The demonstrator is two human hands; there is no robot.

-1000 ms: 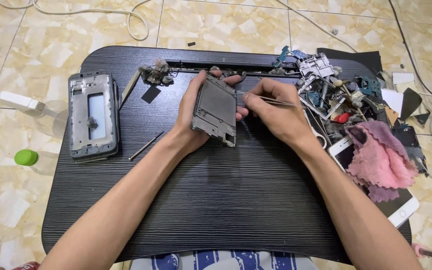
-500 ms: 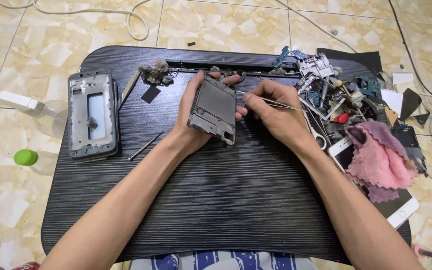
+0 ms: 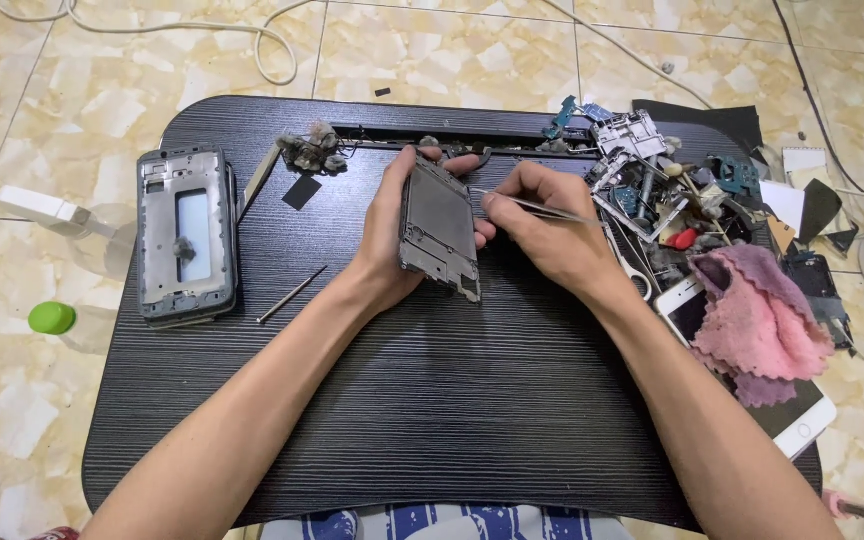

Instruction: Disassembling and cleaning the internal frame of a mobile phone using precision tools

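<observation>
My left hand [image 3: 384, 232] grips a grey metal phone frame [image 3: 439, 225], holding it tilted on its edge above the black table [image 3: 432, 400]. My right hand [image 3: 552, 232] pinches thin metal tweezers [image 3: 532, 204], whose tip touches the frame's upper right edge. Both hands meet near the table's far middle.
A second phone frame [image 3: 187, 235] lies at the table's left, a thin metal rod [image 3: 292, 294] beside it. A heap of phone parts [image 3: 657, 180], a pink cloth [image 3: 757, 320] and a white phone [image 3: 802, 425] crowd the right. A green cap [image 3: 52, 318] lies on the tiled floor.
My left hand has turned the frame a little more upright. The tweezers stay at its upper right edge, with barely any shift.
</observation>
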